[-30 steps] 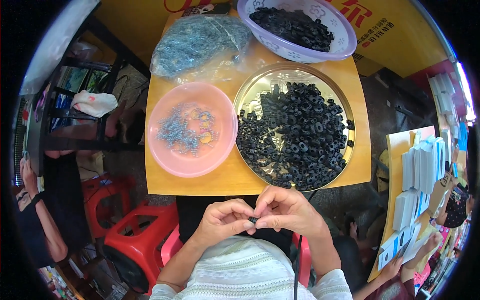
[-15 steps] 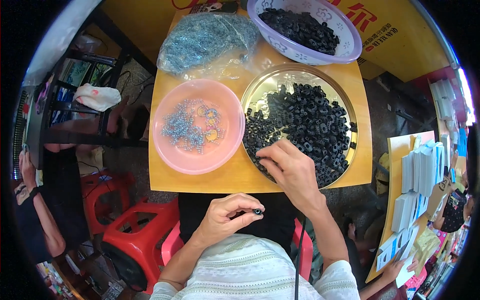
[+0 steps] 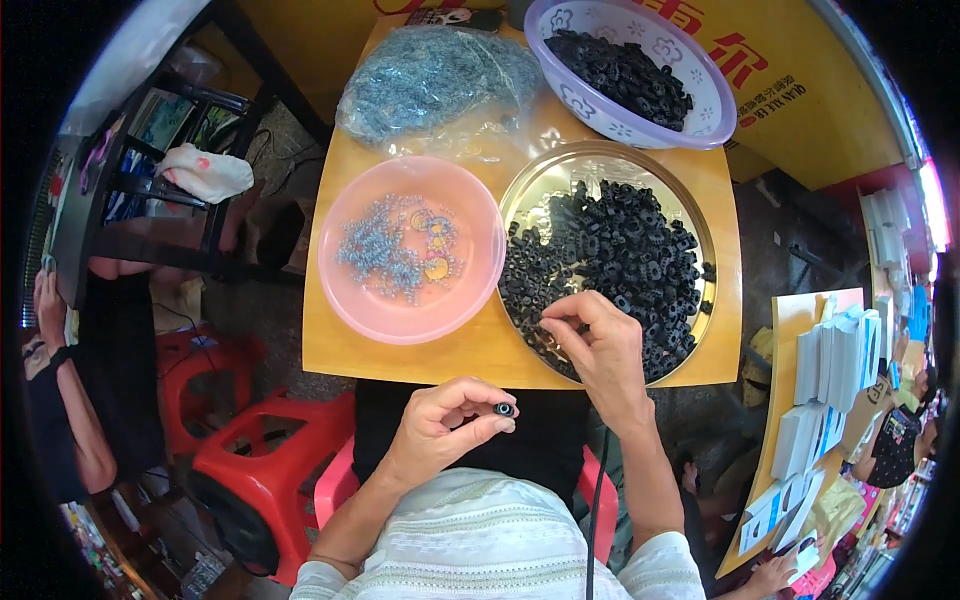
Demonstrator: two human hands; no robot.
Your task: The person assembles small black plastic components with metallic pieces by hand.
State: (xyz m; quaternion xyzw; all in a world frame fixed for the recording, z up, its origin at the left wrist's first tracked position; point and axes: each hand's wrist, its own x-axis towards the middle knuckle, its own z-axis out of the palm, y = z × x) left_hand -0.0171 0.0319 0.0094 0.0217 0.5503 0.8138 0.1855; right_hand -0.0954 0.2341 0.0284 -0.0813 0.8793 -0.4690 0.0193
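Between the thumb and fingers of my left hand [image 3: 445, 425] is a small black cylindrical part [image 3: 504, 409], its round, hollow-looking end showing. This hand is above my lap, just off the table's near edge. My right hand [image 3: 598, 350] is over the near part of a round gold metal tray [image 3: 535, 160], thumb and forefinger pinched together. Whatever is between those fingertips, if anything, is too small to make out. Many small black plastic parts [image 3: 630, 250] lie heaped in the tray. Left of it, a pink plastic bowl [image 3: 345, 320] holds small metal springs [image 3: 385, 250] and a few yellowish round pieces.
Behind the bowl, a clear plastic bag [image 3: 440, 85] is full of springs. A lilac basin [image 3: 600, 125] of black parts stands at the far right of the yellow table [image 3: 335, 365]. Red stools [image 3: 265, 450] are on the left; a person's arm [image 3: 85, 420] shows beyond.
My right hand has shifted slightly right and nearer over the tray, still pinched. My left hand keeps hold of the black part, a little further left. The whole view has tilted slightly.
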